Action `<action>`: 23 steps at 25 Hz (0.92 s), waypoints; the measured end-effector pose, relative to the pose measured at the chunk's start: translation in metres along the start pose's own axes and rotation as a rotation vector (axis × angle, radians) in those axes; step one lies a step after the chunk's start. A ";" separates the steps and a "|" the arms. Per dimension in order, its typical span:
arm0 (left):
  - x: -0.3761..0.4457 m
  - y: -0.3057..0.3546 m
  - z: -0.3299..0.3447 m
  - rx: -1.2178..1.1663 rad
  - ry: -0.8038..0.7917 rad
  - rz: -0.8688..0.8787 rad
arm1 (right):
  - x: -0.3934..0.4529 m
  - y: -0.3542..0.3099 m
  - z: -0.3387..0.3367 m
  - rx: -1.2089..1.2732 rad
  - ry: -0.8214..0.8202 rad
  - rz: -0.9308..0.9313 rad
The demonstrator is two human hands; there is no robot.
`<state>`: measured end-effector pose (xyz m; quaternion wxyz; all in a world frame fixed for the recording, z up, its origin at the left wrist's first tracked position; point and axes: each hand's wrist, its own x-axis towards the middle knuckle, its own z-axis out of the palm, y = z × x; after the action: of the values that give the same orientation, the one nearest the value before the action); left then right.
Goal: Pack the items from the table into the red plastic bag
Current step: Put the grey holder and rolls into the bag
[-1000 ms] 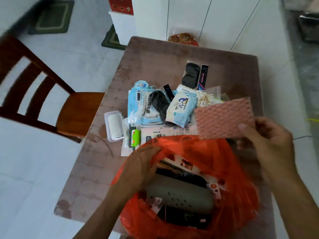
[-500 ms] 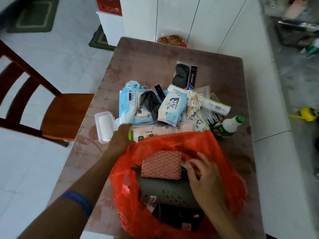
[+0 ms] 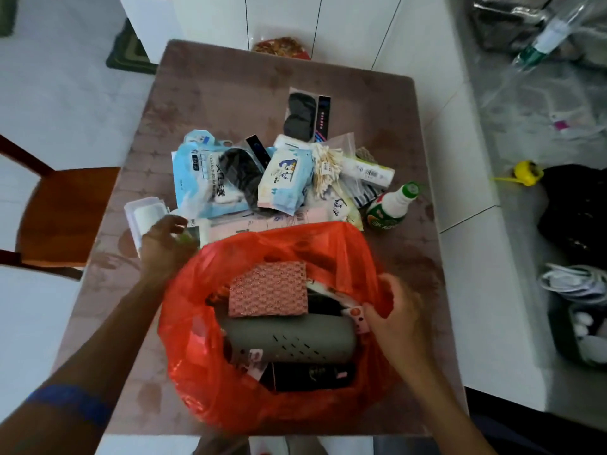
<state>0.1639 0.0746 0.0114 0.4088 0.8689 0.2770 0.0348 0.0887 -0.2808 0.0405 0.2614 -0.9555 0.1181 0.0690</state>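
The red plastic bag [image 3: 331, 244] stands open at the table's near edge. Inside it lie a pink textured cloth [image 3: 267, 289], a grey perforated case [image 3: 289, 343] and a black box [image 3: 312, 376]. My right hand [image 3: 397, 316] pinches the bag's right rim. My left hand [image 3: 164, 247] is just left of the bag, fingers curled over a small green item [image 3: 184, 238] next to a white box [image 3: 144, 215]. Behind the bag is a pile: a blue packet [image 3: 193, 178], a wipes pack [image 3: 285, 178], cotton swabs [image 3: 325, 165], a black sock pack [image 3: 300, 116] and a green-capped bottle [image 3: 391, 208].
A wooden chair [image 3: 65, 215] stands against the table's [image 3: 230, 93] left side. White cabinets run along the back and a white counter [image 3: 466, 257] along the right. A yellow object [image 3: 527, 172] and dark clutter lie on the floor further right.
My right hand put the pink cloth into the bag, let it go and moved to the bag's right rim. My left hand left the bag and reached to the green item.
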 end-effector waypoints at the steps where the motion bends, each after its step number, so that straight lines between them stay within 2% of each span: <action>1: -0.004 0.004 -0.016 -0.053 0.081 0.007 | 0.001 -0.004 -0.003 0.087 0.046 0.010; 3: -0.028 0.022 -0.056 -0.227 0.202 -0.009 | 0.002 -0.012 -0.020 0.475 0.050 0.144; 4: -0.046 0.033 -0.071 -0.347 0.190 0.021 | 0.004 -0.018 -0.035 0.759 0.048 0.229; 6: -0.093 0.058 -0.068 -0.591 -0.043 0.068 | 0.004 -0.031 -0.069 1.232 0.020 0.267; 7: -0.116 0.067 -0.052 -0.656 -0.193 0.047 | 0.005 -0.038 -0.083 1.349 0.002 0.227; 9: -0.155 0.080 -0.003 -0.568 -0.431 0.058 | 0.005 -0.054 -0.103 1.360 -0.034 0.129; 11: -0.177 0.093 0.038 -0.452 -0.521 0.218 | 0.003 -0.064 -0.108 1.223 -0.042 0.084; 13: -0.176 0.101 0.047 -0.437 -0.439 0.308 | 0.003 -0.064 -0.104 1.099 -0.085 0.062; 15: -0.157 0.096 0.028 -0.468 -0.300 0.274 | 0.005 -0.065 -0.093 1.070 -0.180 0.072; 17: -0.127 0.071 0.000 -0.500 -0.119 0.142 | 0.004 -0.073 -0.080 1.118 -0.271 0.111; 19: -0.086 0.038 -0.017 -0.492 0.079 -0.047 | 0.002 -0.082 -0.070 1.196 -0.282 0.158; 21: -0.040 0.002 -0.025 -0.223 0.215 -0.169 | 0.002 -0.090 -0.065 1.269 -0.289 0.186; 23: -0.001 -0.032 -0.020 -0.003 0.140 -0.241 | 0.005 -0.093 -0.066 1.310 -0.278 0.187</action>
<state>0.1431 0.1045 0.0011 0.3909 0.8242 0.4071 0.0461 0.1227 -0.2379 0.1407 0.7925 -0.5675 0.1832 0.1279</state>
